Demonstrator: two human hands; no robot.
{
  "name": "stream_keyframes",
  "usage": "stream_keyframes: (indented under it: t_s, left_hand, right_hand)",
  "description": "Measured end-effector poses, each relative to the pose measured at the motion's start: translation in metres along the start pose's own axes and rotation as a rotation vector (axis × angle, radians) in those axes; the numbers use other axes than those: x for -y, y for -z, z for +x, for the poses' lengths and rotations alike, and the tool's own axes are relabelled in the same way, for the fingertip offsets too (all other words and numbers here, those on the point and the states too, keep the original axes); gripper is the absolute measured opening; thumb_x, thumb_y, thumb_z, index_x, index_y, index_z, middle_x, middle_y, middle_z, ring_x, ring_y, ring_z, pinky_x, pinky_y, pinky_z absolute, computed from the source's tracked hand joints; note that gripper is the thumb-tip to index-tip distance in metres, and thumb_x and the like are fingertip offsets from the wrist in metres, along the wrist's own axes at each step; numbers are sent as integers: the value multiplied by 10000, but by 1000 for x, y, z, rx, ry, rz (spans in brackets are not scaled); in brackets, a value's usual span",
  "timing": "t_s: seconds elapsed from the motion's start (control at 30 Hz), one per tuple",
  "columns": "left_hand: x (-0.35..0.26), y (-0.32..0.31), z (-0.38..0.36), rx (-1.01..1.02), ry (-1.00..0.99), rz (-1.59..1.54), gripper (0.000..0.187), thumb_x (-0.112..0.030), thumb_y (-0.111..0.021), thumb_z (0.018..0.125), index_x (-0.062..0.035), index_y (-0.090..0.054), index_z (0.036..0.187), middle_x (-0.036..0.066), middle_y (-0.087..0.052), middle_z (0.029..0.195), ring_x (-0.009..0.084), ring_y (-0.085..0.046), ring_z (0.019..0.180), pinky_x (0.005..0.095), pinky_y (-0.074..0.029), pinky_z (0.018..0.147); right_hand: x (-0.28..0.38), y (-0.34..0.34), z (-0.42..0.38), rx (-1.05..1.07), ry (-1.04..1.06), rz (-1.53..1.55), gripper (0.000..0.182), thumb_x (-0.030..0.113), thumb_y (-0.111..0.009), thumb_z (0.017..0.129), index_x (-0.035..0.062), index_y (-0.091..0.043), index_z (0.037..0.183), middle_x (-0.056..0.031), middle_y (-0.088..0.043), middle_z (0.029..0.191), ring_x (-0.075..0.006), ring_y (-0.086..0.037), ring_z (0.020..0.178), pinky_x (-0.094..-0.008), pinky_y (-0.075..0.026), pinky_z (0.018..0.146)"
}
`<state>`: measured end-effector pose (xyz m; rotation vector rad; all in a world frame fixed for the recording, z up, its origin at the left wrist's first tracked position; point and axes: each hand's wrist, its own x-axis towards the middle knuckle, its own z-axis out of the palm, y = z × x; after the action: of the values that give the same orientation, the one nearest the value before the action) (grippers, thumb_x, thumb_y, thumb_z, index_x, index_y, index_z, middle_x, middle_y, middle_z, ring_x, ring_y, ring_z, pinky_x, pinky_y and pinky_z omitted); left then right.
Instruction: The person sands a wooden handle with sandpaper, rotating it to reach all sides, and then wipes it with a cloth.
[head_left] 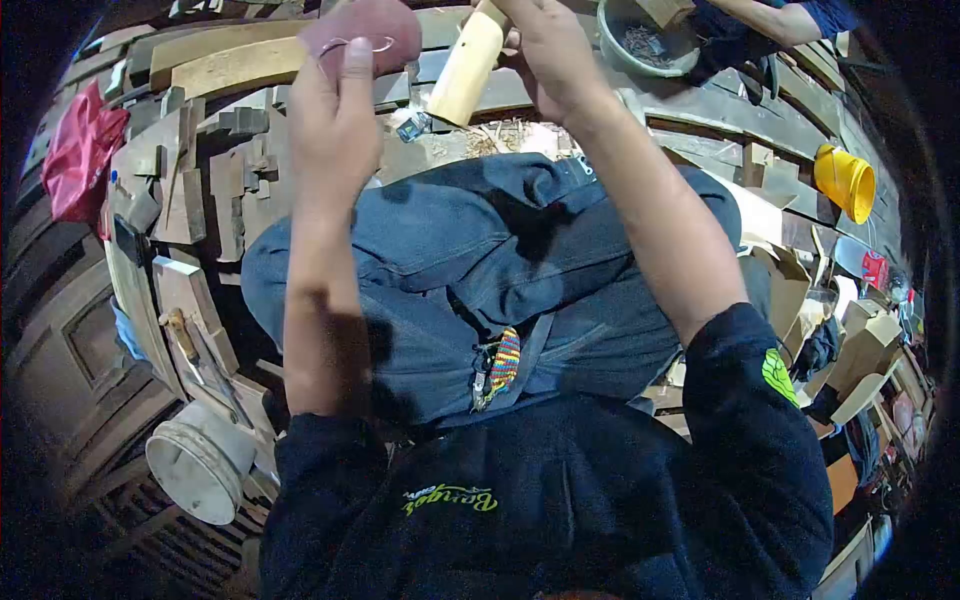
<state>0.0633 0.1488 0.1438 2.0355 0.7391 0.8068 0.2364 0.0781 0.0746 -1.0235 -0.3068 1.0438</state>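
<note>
My left hand (335,135) pinches a reddish-brown sheet with a rounded edge, which looks like sandpaper (395,32), with the thumb lying across its face. Closed round the upper end of a pale, smooth piece of wood (468,72) is my right hand (552,60). A small dark hole shows near the top of that wood, and its lower end points down and left. The sandpaper and the wood are held apart, above my crossed legs. Part of my right fingers is cut off by the top edge.
Wood shavings (500,140) lie beyond my legs. Boards and offcuts (240,60) cover the left side, with a chisel-like tool (185,335) and a white bucket (195,465). A yellow bucket (845,185) stands right. Another person's arm (770,20) is near a round tub (608,45).
</note>
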Motion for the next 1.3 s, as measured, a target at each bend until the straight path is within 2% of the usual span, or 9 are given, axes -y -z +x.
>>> stream_keyframes:
  t_s: [0.2, 0.37, 0.5, 0.6, 0.7, 0.8, 1.03, 1.2, 1.3]
  left_hand:
    - [1, -17, -11, 280, 272, -157, 367, -274, -618, 973, 43, -611, 1157, 98, -698, 1007, 146, -639, 915, 305, -503, 828]
    - [-10, -7, -8, 298, 407, -314, 340, -107, -774, 826, 44, -632, 1095, 113, -707, 925, 127, -673, 748, 268, -562, 629]
    - [-16, 1, -6, 273, 460, -513, 328, -76, -785, 805, 29, -651, 1085, 82, -704, 923, 134, -672, 769, 257, -562, 624]
    - [-12, 6, -6, 337, 525, -564, 350, -73, -797, 796, 20, -652, 1100, 81, -703, 934, 127, -664, 777, 239, -539, 604]
    - [-10, 2, -7, 456, 508, -545, 343, -133, -773, 839, 22, -654, 1121, 76, -706, 953, 125, -658, 798, 245, -528, 648]
    - [-2, -10, -10, 347, 373, -321, 313, -235, -641, 962, 33, -660, 1123, 55, -717, 984, 105, -647, 848, 278, -511, 793]
    - [-9, -14, -9, 102, 66, -36, 253, -162, -708, 895, 14, -685, 1075, 82, -734, 895, 102, -662, 790, 251, -514, 745]
    - [-14, -18, -13, 234, 85, 51, 263, -172, -777, 832, 6, -696, 1007, 58, -721, 799, 107, -668, 755, 241, -518, 725]
    - [-2, -19, -7, 350, -293, 89, 280, -148, -828, 748, -23, -702, 964, 141, -659, 1158, 173, -647, 1018, 294, -514, 816]
  right_hand:
    - [8, -11, -9, -151, 358, -318, 321, 324, -689, 929, 17, -598, 954, -19, -601, 730, -87, -562, 603, -247, -461, 529]
    - [1, -4, -5, -73, 275, -323, 341, 346, -645, 957, 10, -593, 990, -56, -637, 800, -116, -611, 674, -262, -502, 583]
    - [7, 3, 5, 178, 190, -28, 553, 517, -404, 1026, 8, -586, 1146, -104, -668, 953, -191, -646, 895, -345, -513, 853]
    - [25, -1, -2, 134, 64, 401, 649, 568, -430, 991, 7, -445, 1319, -196, -635, 1112, -285, -628, 1079, -398, -516, 922]
    - [25, 4, 5, 105, -14, 592, 477, 517, -524, 971, 80, -512, 1162, -108, -614, 892, -226, -644, 834, -381, -540, 784]
    - [17, 28, 21, 246, -70, 624, 317, 452, -529, 987, 137, -520, 953, 39, -410, 592, -107, -378, 447, -270, -367, 496]
    - [30, 18, 13, 66, -111, 700, 364, 428, -483, 988, 65, -497, 1006, -23, -451, 707, -181, -489, 631, -338, -455, 671]
    - [19, 15, 13, 139, -85, 630, 422, 519, -496, 988, 98, -508, 996, -19, -494, 744, -168, -521, 666, -326, -478, 678]
    - [11, 8, 11, 167, -76, 603, 446, 585, -517, 956, 140, -511, 972, -11, -520, 752, -144, -533, 653, -294, -483, 651]
